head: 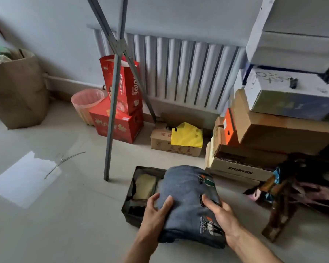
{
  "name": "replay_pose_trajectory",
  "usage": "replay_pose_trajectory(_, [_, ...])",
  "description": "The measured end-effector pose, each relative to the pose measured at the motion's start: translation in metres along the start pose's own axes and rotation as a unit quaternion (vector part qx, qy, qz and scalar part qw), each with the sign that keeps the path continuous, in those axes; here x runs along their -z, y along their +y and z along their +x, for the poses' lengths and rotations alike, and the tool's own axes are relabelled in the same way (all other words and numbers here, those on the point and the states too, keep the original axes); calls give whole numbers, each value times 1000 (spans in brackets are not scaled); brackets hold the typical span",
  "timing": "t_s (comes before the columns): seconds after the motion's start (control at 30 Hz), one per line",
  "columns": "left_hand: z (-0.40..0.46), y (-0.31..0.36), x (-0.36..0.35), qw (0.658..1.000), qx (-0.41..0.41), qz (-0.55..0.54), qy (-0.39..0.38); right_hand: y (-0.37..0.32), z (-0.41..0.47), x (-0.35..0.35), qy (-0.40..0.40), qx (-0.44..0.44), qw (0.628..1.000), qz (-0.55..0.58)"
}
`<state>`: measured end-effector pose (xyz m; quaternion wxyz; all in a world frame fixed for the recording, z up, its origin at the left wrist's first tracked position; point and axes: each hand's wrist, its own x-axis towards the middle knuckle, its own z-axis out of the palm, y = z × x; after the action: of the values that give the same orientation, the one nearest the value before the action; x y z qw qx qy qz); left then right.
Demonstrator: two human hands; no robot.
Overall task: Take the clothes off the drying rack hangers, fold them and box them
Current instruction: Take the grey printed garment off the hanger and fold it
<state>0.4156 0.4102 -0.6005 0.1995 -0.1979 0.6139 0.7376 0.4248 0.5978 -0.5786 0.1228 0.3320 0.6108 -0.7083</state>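
Note:
A folded blue-grey garment with small printed patches sits between both hands, above a dark fabric storage box on the floor. My left hand grips its left edge, thumb on top. My right hand grips its right edge. The garment covers most of the box; a folded tan item shows in the box's left part. The grey drying rack legs cross behind the box. A bare wire hanger lies on the floor to the left.
Stacked cardboard boxes fill the right side. A wooden stool with loose clothes stands at right. Red cartons, a pink bin, a yellow bag and a radiator line the wall. A brown sack stands far left.

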Motion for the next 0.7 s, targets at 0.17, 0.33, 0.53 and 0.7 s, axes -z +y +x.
replay_pose_trajectory(0.17, [70,-76,5,998,48,3,-45,49,74,9,23,-52,998,-17])
replay_pose_trajectory(0.33, [138,-126,12,996,70,-6,-62,96,161,9,23,-87,994,-60])
replay_pose_trajectory(0.53, [221,-163,33,996,28,-4,-87,129,246,0,-16,-81,994,-75])
replay_pose_trajectory(0.7, [275,-185,52,998,-11,13,-67,147,297,-24,-53,-55,997,11])
